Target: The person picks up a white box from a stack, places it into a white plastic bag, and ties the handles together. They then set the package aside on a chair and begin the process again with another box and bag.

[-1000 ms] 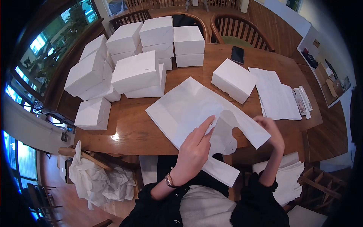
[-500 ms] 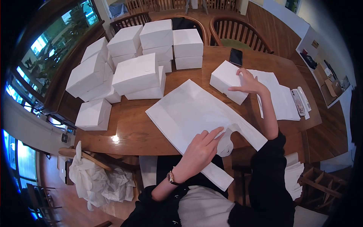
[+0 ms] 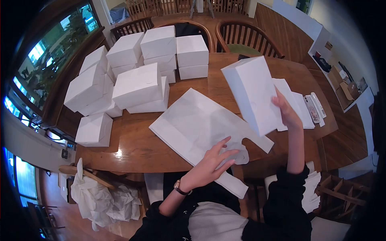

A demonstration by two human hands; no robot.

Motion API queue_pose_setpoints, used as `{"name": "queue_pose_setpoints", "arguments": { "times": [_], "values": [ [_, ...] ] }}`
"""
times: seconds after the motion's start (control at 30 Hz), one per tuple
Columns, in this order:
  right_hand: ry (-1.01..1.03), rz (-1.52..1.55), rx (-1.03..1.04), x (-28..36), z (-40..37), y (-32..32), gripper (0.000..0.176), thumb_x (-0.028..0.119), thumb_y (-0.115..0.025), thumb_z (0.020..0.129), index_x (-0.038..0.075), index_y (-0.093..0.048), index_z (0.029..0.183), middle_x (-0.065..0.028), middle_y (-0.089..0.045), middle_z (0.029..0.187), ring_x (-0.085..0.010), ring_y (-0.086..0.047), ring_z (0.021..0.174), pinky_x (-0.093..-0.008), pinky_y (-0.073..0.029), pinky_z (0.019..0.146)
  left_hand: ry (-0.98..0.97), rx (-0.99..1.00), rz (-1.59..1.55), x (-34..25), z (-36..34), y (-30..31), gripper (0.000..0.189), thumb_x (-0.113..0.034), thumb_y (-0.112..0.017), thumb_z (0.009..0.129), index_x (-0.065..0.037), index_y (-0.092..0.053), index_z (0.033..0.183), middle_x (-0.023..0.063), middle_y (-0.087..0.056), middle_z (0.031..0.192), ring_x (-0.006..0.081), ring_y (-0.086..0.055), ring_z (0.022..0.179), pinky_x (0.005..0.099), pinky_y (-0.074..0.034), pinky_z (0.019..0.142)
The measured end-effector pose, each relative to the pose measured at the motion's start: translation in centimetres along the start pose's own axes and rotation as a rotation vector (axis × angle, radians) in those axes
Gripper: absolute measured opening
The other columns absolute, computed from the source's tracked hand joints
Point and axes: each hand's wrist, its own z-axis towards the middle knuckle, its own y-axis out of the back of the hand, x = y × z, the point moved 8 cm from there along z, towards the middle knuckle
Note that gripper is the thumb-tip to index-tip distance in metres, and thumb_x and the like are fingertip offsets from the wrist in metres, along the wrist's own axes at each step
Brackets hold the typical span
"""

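Note:
In my right hand (image 3: 287,110) is a white cardboard box (image 3: 251,94), gripped at its right side and held tilted above the table. A white carrier bag (image 3: 193,118) lies flat on the wooden table, its handle end hanging over the near edge. My left hand (image 3: 209,164), with a watch at the wrist, rests over the bag's handle end, fingers spread and nothing held in them. To the left, white boxes (image 3: 137,84) of the same kind stand stacked in several piles, and a single box (image 3: 93,130) sits at the front of them.
Beyond the raised box, a stack of flat white sheets (image 3: 299,106) lies on the table (image 3: 132,140) beside a patterned phone (image 3: 310,107). A dark phone (image 3: 243,57) shows partly behind the box. Crumpled white bags (image 3: 94,197) hang by the left edge; chairs (image 3: 249,38) line the far side.
My right hand has taken hold of the box and lifted it off the table, tipping it toward me. My left hand's fingers have spread over the bag. The view has shifted slightly.

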Motion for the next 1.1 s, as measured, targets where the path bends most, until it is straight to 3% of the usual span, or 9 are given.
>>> {"name": "queue_pose_setpoints", "arguments": {
  "times": [0.07,0.2,0.3,0.6,0.7,0.8,0.9,1.1],
  "values": [
    [-0.024,0.115,-0.065,-0.3,-1.5,-1.4,0.08,0.053,-0.067,0.079,0.003,-0.038,0.134,-0.0124,-0.047,0.127,-0.0192,-0.048,0.119,-0.0316,-0.038,0.102,0.019,-0.061,-0.173,-1.3,0.3,1.7,0.06,-0.014,-0.059,0.096,-0.007,-0.031,0.149,0.017,-0.025,0.157,0.034,-0.036,0.138,0.0462,-0.033,0.111],
    [-0.038,0.18,0.1,0.1,-2.9,-5.8,0.071,0.046,-0.068,0.084,0.005,-0.035,0.132,-0.0112,-0.046,0.124,-0.0195,-0.046,0.12,-0.0336,-0.036,0.104,0.032,-0.349,-0.447,-2.4,0.5,3.4,0.099,-0.025,-0.071,0.086,-0.014,-0.002,0.156,0.014,-0.012,0.16,0.0311,-0.021,0.146,0.0493,-0.028,0.114],
    [-0.041,0.252,0.143,-0.8,-3.7,-9.1,0.066,0.04,-0.068,0.088,0.008,-0.032,0.134,-0.0117,-0.043,0.128,-0.0212,-0.043,0.123,-0.0365,-0.035,0.105,0.047,-0.458,-0.555,-1.4,0.8,4.0,0.118,-0.031,-0.078,0.079,-0.016,0.01,0.156,0.0154,0.003,0.16,0.0363,-0.013,0.148,0.0539,-0.02,0.117],
    [-0.056,0.216,0.245,-2.4,-5.1,-12.2,0.068,0.039,-0.065,0.093,0.012,-0.023,0.14,-0.0168,-0.027,0.149,-0.0322,-0.03,0.14,-0.0448,-0.03,0.112,0.128,-0.547,-0.716,0.7,-1.2,4.8,0.109,-0.036,-0.07,0.081,-0.011,0.005,0.157,0.0193,-0.02,0.153,0.0345,-0.028,0.14,0.0478,-0.029,0.113],
    [0.022,0.14,0.136,-2.3,-5.1,-11.7,0.078,0.034,-0.066,0.093,0.011,-0.017,0.149,-0.0184,-0.023,0.155,-0.0318,-0.031,0.141,-0.0457,-0.031,0.112,0.117,-0.653,-0.549,0.5,-1.6,5.3,0.111,-0.034,-0.072,0.079,-0.009,0.004,0.157,0.022,-0.018,0.152,0.0366,-0.028,0.139,0.0494,-0.029,0.112],
    [0.134,-0.002,0.078,-0.5,-5.7,-12.1,0.092,0.031,-0.07,0.09,0.008,-0.01,0.155,-0.0196,-0.023,0.155,-0.0309,-0.034,0.14,-0.0457,-0.033,0.111,0.177,-0.716,-0.034,-0.9,-2.4,6.1,0.115,-0.035,-0.078,0.075,-0.008,-0.001,0.157,0.0275,-0.013,0.151,0.0417,-0.025,0.14,0.0515,-0.029,0.111],
    [0.189,-0.044,0.013,-0.3,-6.4,-12.3,0.099,0.028,-0.075,0.086,0.004,-0.008,0.156,-0.0208,-0.027,0.154,-0.0315,-0.035,0.14,-0.0454,-0.034,0.11,0.196,-0.722,0.165,-3.0,-2.4,6.4,0.119,-0.037,-0.083,0.069,-0.007,-0.009,0.157,0.0333,-0.007,0.15,0.0483,-0.022,0.139,0.0543,-0.029,0.11],
    [0.094,0.101,-0.092,-0.5,-6.2,-12.4,0.101,0.021,-0.077,0.083,0.001,-0.01,0.155,-0.0204,-0.033,0.151,-0.0312,-0.039,0.138,-0.0446,-0.037,0.109,0.189,-0.705,0.497,-4.8,-2.6,6.0,0.12,-0.045,-0.085,0.066,-0.006,-0.016,0.155,0.0381,-0.009,0.149,0.0536,-0.019,0.138,0.059,-0.025,0.11]
  ]
}}
